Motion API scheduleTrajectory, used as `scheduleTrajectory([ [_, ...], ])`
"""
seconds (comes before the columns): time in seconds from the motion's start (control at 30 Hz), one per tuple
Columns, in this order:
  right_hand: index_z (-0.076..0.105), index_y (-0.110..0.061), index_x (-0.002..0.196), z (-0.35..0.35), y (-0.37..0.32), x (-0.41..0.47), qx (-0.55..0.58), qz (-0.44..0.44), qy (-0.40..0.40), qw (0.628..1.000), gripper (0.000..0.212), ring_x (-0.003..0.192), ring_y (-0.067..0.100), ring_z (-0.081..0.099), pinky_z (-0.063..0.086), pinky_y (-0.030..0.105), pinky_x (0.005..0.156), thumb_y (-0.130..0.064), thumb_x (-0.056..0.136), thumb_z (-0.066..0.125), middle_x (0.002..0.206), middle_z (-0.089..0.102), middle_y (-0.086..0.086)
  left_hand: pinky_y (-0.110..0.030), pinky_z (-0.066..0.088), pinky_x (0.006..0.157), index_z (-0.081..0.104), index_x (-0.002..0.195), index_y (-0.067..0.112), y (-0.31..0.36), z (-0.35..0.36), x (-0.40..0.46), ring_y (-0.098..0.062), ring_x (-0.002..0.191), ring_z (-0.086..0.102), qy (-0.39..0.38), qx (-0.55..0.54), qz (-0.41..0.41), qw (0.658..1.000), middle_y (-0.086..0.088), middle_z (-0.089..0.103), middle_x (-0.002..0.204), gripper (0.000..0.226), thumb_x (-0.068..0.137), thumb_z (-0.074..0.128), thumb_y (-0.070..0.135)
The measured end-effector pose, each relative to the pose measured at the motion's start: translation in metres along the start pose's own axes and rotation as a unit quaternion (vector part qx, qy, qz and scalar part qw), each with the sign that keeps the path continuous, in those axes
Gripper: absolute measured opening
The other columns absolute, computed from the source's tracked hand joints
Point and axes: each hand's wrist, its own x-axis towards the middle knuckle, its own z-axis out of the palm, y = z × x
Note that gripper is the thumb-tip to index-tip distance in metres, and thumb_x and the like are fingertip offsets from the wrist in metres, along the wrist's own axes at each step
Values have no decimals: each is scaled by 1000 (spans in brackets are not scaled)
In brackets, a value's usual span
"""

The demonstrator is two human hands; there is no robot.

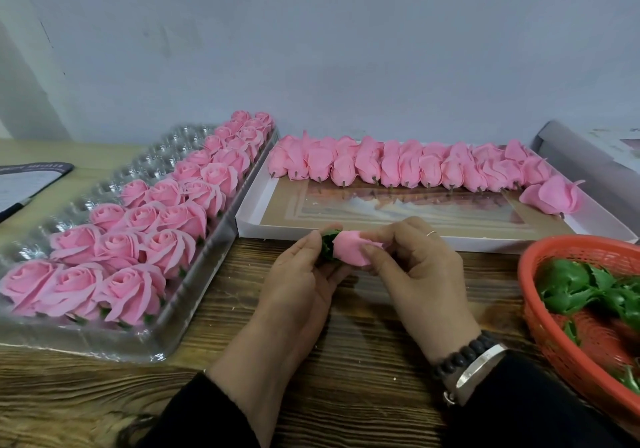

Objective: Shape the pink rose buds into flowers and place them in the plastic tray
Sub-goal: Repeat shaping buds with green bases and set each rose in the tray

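A pink rose bud (pixel 349 247) with a green calyx lies sideways between my hands, above the wooden table. My left hand (pixel 298 281) grips its green base. My right hand (pixel 415 267) pinches its pink petals with thumb and fingers. A clear plastic tray (pixel 145 340) at the left holds several shaped pink flowers (pixel 149 226) in rows along its right side; its left cells stand bare. A row of unshaped pink buds (pixel 408 165) lies along the far side of a shallow white box (pixel 433 240) behind my hands.
An orange mesh basket (pixel 554 340) with several green calyx leaves (pixel 575 288) sits at the right edge. A dark clipboard with paper (pixel 24 184) lies at the far left. A grey wall runs close behind the table.
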Motion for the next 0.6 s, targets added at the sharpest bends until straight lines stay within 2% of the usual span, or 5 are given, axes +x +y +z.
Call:
scheduleTrajectory([
  [0.07, 70, -18, 83, 0, -1, 0, -23, -18, -1, 1000, 12, 77, 0, 53, 40, 6, 68, -6, 80, 69, 77, 52, -12, -31, 56, 77, 61, 102, 0, 0, 1, 0, -20, 79, 69, -3, 0, 1, 1000, -15, 72, 86, 32, 98, 36, 18],
  [0.23, 70, -12, 82, 1, -4, 0, -37, -54, -10, 998, 5, 76, -4, 52, 38, 3, 67, -12, 80, 65, 78, 51, -10, -32, 56, 82, 61, 106, -3, -3, 3, -4, -22, 87, 69, -29, 23, -14, 999, -18, 70, 95, 37, 97, 36, 24],
  [0.4, 71, -11, 84, -4, -3, 1, -48, -58, 3, 997, 11, 76, -1, 52, 38, 3, 67, -2, 80, 69, 77, 52, -10, -33, 55, 85, 63, 106, -1, 0, 3, -7, -26, 95, 67, -70, 38, -24, 997, -19, 69, 102, 33, 95, 32, 5],
  [0.53, 71, -11, 84, -9, -1, 4, -44, -50, 7, 998, 15, 74, -6, 50, 36, 4, 68, 3, 79, 68, 75, 50, -13, -26, 55, 80, 57, 117, 10, 5, 0, -10, -21, 94, 67, -159, 218, 7, 963, -16, 68, 104, 41, 86, 40, -12],
  [0.6, 71, -11, 84, -10, -1, 6, -45, -51, 6, 998, 14, 76, -5, 50, 36, 4, 69, 2, 79, 68, 76, 52, -12, -21, 53, 76, 48, 122, 24, 5, -3, -9, -15, 88, 64, -131, 421, 97, 892, -14, 64, 104, 54, 82, 52, -11],
])
